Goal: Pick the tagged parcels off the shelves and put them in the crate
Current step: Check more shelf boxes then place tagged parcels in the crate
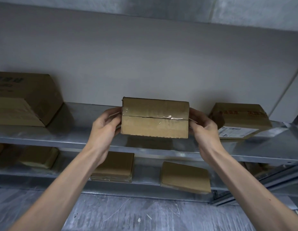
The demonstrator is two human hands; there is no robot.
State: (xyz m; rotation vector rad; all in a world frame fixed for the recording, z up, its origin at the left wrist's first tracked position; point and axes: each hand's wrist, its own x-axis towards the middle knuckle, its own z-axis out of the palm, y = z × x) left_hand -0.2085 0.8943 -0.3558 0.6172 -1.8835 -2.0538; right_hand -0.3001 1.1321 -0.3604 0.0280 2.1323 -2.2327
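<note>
A small brown cardboard parcel, sealed with clear tape along its seam, is tilted up with its taped face toward me, just above the upper metal shelf. My left hand grips its left end and my right hand grips its right end. No tag shows on the face I see. To the right on the same shelf lies another parcel with a white printed label on its front. No crate is in view.
A large cardboard box stands at the left of the upper shelf. The lower shelf holds several flat parcels, among them two under my arms. A white wall backs the shelves. Grey floor lies below.
</note>
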